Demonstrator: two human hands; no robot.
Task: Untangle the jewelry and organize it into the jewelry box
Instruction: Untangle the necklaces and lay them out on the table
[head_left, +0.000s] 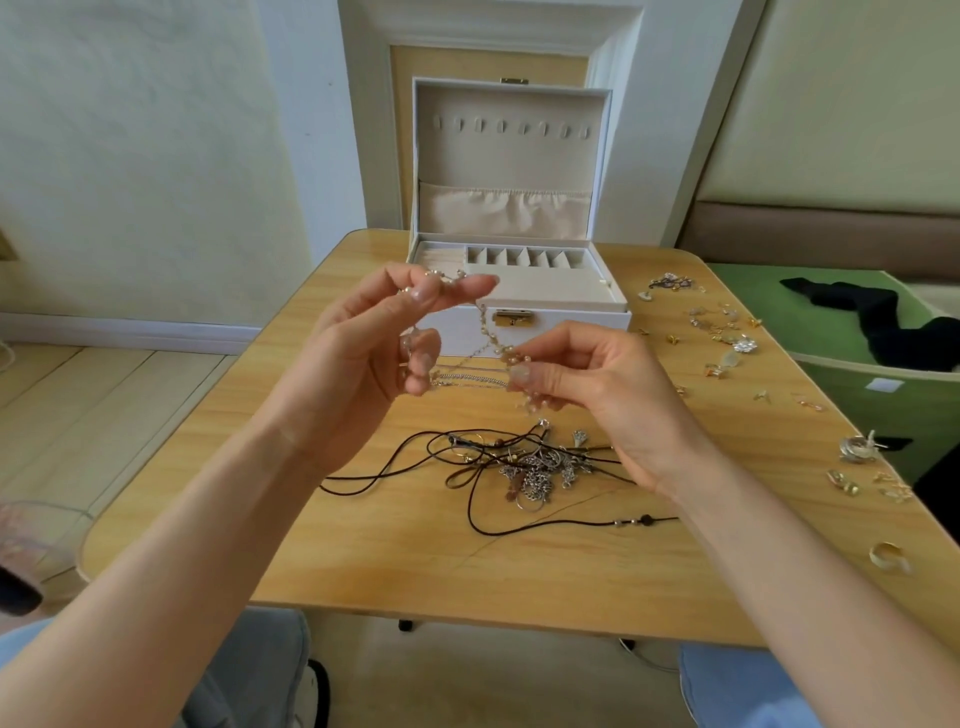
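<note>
- Hanging in the air between both hands, a beaded chain (488, 332) is running from upper left to lower right, above the table (415, 561) and in front of the jewelry box (571, 319).
- The left hand (363, 364) is pinching the chain's upper end between thumb and forefinger. Its lower fingers are curling inward, and they seem to be catching some thin silver chains (470, 375) that are stretching across to the other hand.
- The right hand (587, 384) is pinching the lower end of the beads between thumb and forefinger, with its other fingers folding underneath.
- Judging by this, the untangling step is underway: the beaded chain is being pulled apart from the fine silver strands. Whether they are knotted together is too small to tell.
- The next move is probably calling for a gentle, slack tease-out rather than a tug, since thin links are likely to kink or tighten under tension.
- A larger tangle (530, 467) of metal chains and black cord (545, 525) is lying on the table below the hands, not yet sorted.
- The box is standing open behind, its lid (509, 156) upright with a row of hooks (511, 127), and its small compartments (524, 256) are looking unfilled.
- Loose earrings (722, 332) and a ring (889, 557) are lying scattered along the table's right side.
</note>
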